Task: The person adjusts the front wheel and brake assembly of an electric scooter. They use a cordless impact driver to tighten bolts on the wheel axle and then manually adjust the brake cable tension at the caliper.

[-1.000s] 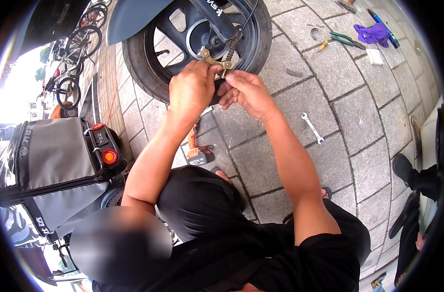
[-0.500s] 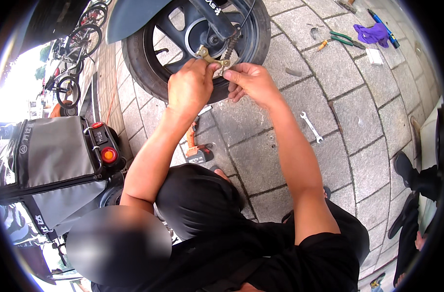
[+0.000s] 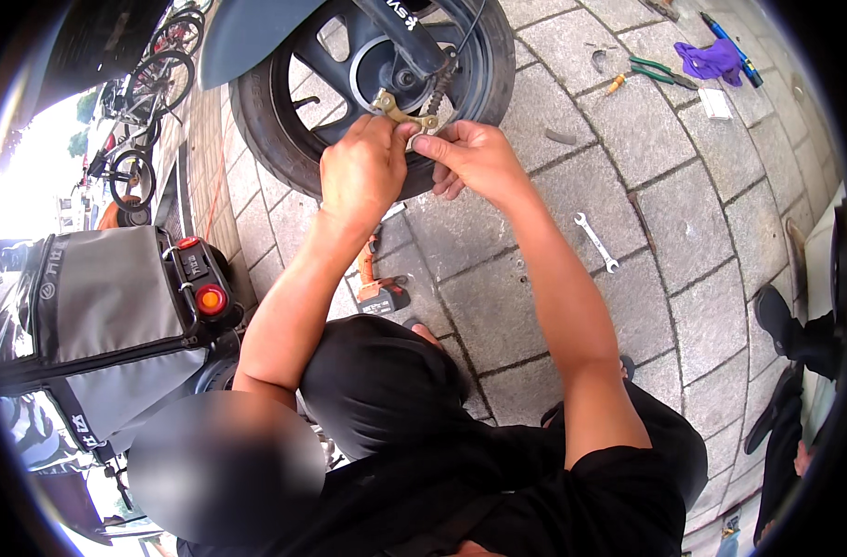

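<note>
A scooter wheel (image 3: 264, 139) with a black tyre stands in front of me, a round drum hub (image 3: 372, 70) at its middle. From the hub a brass-coloured brake arm (image 3: 400, 112) reaches toward me, beside a cable with a ribbed black boot (image 3: 440, 85). My left hand (image 3: 363, 172) is closed at the near edge of the brake arm, its thumb and fingers pinched together. Close beside it, my right hand (image 3: 479, 160) pinches with thumb and forefinger at the arm's lower end. Whatever lies between the fingertips is too small or covered.
An orange and black cordless power tool (image 3: 379, 290) lies beneath my left forearm. On the paving to the right are an open-end wrench (image 3: 596, 243), green-handled pliers (image 3: 660, 72), a purple cloth (image 3: 711, 61) and a blue tube (image 3: 730, 46). A grey cargo box (image 3: 112, 292) stands left; another person's shoes (image 3: 775, 316) are right.
My right thumb has shifted slightly left, nearer the left fingertips. My left hand stays at the brake arm. The rest of the scene moves only slightly with the view.
</note>
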Tool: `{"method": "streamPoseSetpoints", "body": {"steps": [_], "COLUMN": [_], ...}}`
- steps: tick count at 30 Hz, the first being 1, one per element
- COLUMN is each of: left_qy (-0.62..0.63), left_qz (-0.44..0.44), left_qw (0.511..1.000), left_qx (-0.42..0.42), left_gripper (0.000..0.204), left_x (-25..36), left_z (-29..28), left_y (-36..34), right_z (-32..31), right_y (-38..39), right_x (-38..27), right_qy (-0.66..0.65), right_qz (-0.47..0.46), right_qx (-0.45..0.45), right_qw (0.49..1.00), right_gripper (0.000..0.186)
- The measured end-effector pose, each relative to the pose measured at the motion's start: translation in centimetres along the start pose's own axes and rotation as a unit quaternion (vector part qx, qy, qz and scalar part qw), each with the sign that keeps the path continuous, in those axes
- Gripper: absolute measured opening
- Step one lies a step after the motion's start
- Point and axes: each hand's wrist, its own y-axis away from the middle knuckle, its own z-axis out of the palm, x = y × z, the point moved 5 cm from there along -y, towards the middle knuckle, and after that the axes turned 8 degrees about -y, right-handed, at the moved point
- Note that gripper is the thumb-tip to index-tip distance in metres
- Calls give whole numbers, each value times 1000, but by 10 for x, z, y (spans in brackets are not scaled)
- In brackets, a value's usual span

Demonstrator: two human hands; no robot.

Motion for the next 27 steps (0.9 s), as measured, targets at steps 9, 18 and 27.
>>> {"method": "streamPoseSetpoints", "body": {"steps": [9,18,27], "left_qy": [0,1,-9], "left_qz": [-1,1,1], "left_qw": [1000,1000,1000], "left_qx": [0,3,3], "left_gripper": [17,21,24], "left_x": [-2,0,0], "left_z": [1,0,3], "left_y": [1,-2,0], "right_z": [-4,-8,-14], "right_y": [1,-4,-3], "right_x": [-5,-4,0], "right_qy": [31,36,-2], "right_qz": [-5,23,-1], "right_qx": [-1,-18,-26], "right_qw": [999,999,1000], "right_gripper": [44,41,51]}}
